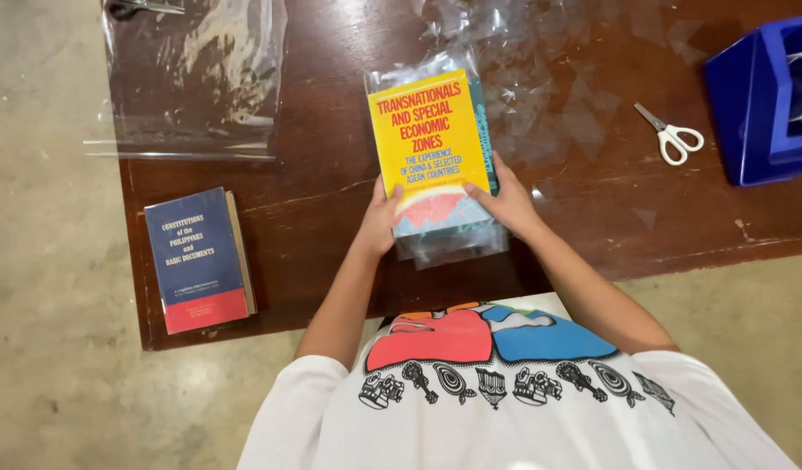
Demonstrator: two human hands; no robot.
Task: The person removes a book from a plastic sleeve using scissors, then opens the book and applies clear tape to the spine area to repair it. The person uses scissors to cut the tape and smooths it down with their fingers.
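A yellow paperback book [429,139] with red lettering lies on the dark brown wooden table [331,209], wrapped in clear plastic film that sticks out at its top and bottom. My left hand [382,222] holds the book's lower left edge. My right hand [503,202] grips its lower right edge, thumb on the cover. Both hands press on the book and the plastic under it.
A dark blue and red book [199,259] lies near the table's left front corner. A clear plastic sheet [196,74] hangs over the back left edge. White-handled scissors [671,132] and a blue plastic holder [762,96] sit at right. Concrete floor surrounds the table.
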